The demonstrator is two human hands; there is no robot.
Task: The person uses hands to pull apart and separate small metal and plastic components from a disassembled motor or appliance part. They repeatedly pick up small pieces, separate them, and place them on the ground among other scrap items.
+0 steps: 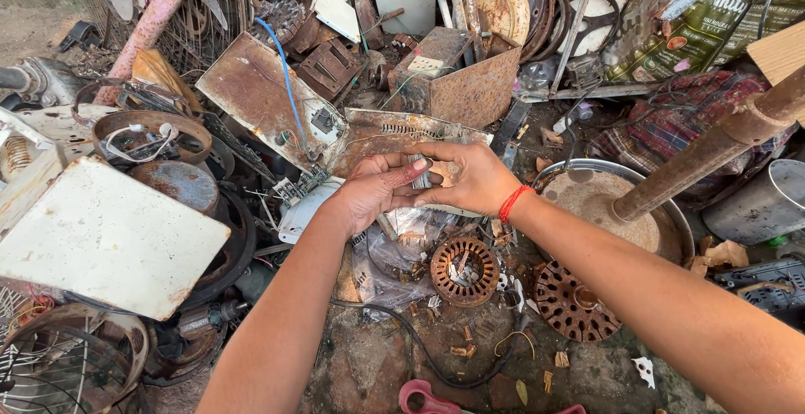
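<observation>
The ground is covered with rusty scrap metal. The left hand [373, 189] and the right hand [470, 177], fingers bent, together pinch a small grey metal piece [422, 172]. Just below them lies a round, ribbed, rusty motor core [464, 270] beside crumpled clear plastic [387, 256].

— What do the hands hold?
— The left hand [375, 189] and right hand [471, 177] pinch a small grey metal piece [421, 172] together.
— And beneath them?
— A round rusty motor stator core [464, 270] lies beside a clear crumpled plastic bag [386, 256] on the ground.
</observation>
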